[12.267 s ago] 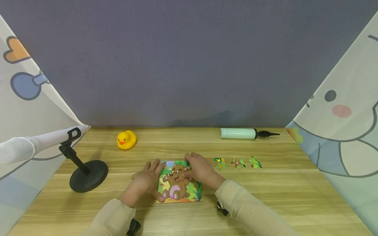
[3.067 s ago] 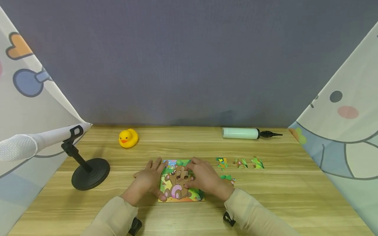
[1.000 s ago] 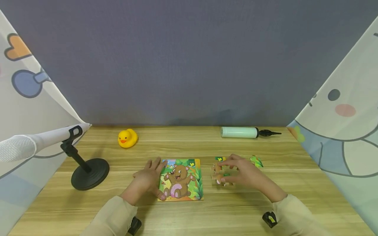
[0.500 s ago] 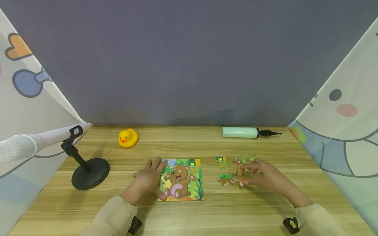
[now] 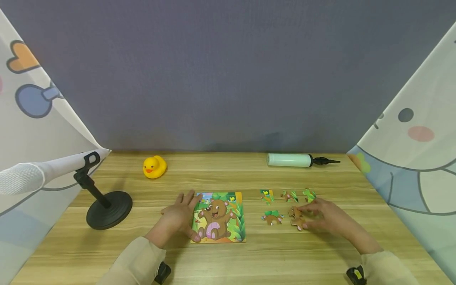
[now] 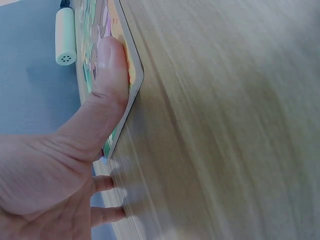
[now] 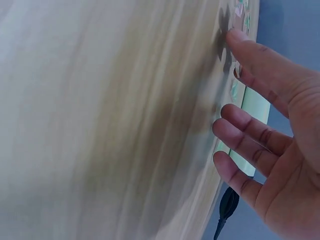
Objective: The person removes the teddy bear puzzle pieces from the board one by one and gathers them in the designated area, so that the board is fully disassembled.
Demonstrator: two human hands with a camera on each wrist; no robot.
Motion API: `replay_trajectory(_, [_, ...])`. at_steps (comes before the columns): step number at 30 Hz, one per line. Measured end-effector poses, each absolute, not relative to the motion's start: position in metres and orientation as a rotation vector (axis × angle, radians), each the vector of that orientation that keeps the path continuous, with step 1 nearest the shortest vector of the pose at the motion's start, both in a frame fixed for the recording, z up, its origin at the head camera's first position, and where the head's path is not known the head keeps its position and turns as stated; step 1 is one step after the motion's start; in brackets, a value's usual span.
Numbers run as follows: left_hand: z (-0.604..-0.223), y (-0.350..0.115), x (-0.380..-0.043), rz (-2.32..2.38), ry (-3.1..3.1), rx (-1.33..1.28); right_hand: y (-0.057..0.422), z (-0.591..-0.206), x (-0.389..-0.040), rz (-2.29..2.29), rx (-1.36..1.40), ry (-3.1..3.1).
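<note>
A square bear jigsaw puzzle (image 5: 219,217) lies at the middle of the table, its bear picture showing. My left hand (image 5: 178,217) rests on its left side with fingers spread; in the left wrist view the thumb (image 6: 112,65) presses the near corner. Right of the puzzle, my right hand (image 5: 325,217) pinches a brown puzzle piece (image 5: 296,217) between thumb and fingertips, close over the table. Beside it lies a green-and-brown puzzle piece (image 5: 272,218). Three more pieces form a row behind: one with a yellow bird (image 5: 266,195), a brown-and-green one (image 5: 289,196) and a green one (image 5: 308,194).
A yellow rubber duck (image 5: 154,166) sits at the back left. At the back right lies a pale green hand pump (image 5: 289,160) with a black nozzle. A white microphone (image 5: 53,168) on a black round stand (image 5: 109,209) occupies the left. A grey partition (image 5: 228,79) rises behind the table.
My right hand has moved from the puzzle to the right, carrying the brown piece. The green-and-brown piece now lies right of the puzzle. My left hand has stayed on the puzzle's left side.
</note>
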State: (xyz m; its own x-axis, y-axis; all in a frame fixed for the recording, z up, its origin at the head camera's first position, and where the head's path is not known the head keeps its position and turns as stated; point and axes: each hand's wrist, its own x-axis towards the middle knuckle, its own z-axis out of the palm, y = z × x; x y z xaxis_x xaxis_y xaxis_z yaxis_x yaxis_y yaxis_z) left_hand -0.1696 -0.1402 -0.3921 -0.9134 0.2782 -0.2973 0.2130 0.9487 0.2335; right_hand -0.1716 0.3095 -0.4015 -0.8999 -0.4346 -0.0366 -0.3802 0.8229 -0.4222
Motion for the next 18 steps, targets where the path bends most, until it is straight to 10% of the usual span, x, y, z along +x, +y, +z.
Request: replay_trajectory(18, [-0.3889, -0.1389, -0.1686, 0.285, 2.766, 0.349, 0.3114, -0.4038, -0.1737, -0.558, -0.762, 2.866])
